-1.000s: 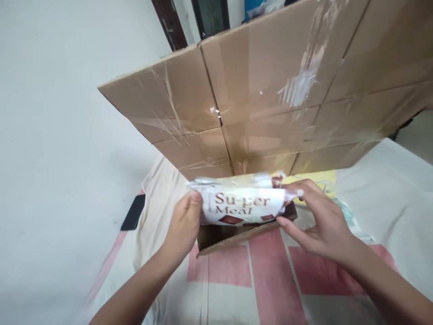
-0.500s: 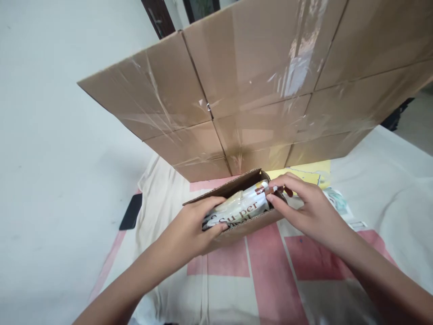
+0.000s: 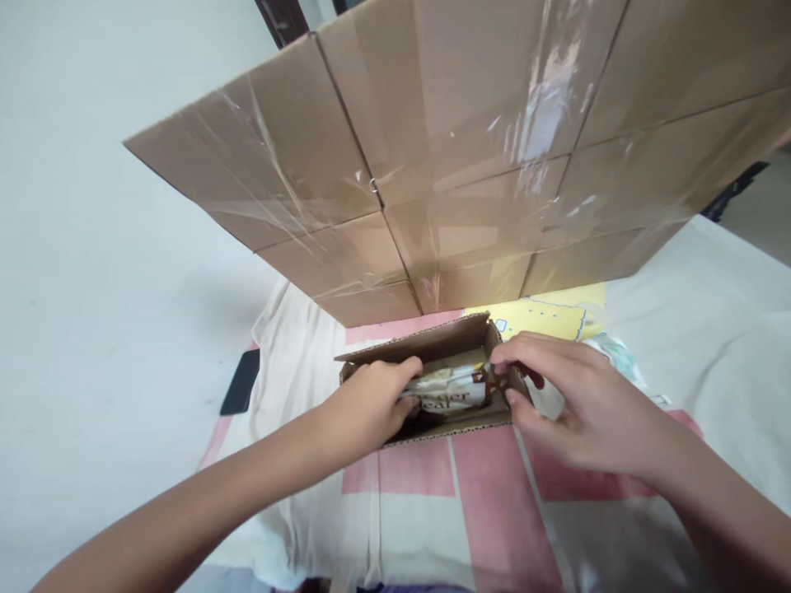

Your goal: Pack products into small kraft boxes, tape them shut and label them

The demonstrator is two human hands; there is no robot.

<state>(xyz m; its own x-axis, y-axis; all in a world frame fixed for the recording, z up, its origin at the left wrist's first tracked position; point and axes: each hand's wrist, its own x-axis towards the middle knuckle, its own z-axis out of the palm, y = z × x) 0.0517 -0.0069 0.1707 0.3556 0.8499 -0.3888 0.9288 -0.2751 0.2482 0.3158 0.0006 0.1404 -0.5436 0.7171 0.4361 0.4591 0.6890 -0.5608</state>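
Observation:
A small open cardboard box (image 3: 426, 341) sits on the cloth in front of me. Inside it lies a white and brown snack packet (image 3: 454, 391) with printed lettering, down between the walls. My left hand (image 3: 374, 403) reaches over the box's left end, with thumb and fingers gripping the packet's left part, which they hide. At the other end, my right hand (image 3: 559, 395) has its index finger and thumb around the packet's brown right tip, close against the box's right wall.
A large taped cardboard panel (image 3: 470, 181) stands tilted behind the box. A yellow printed sheet (image 3: 544, 313) lies at its foot. The cloth (image 3: 420, 527) has pink blocks. A dark flat object (image 3: 241, 383) is at the left edge, beside a white wall (image 3: 92, 329).
The packet has gone lower into the box, held by both hands. The box now appears more level, with more of its inside showing.

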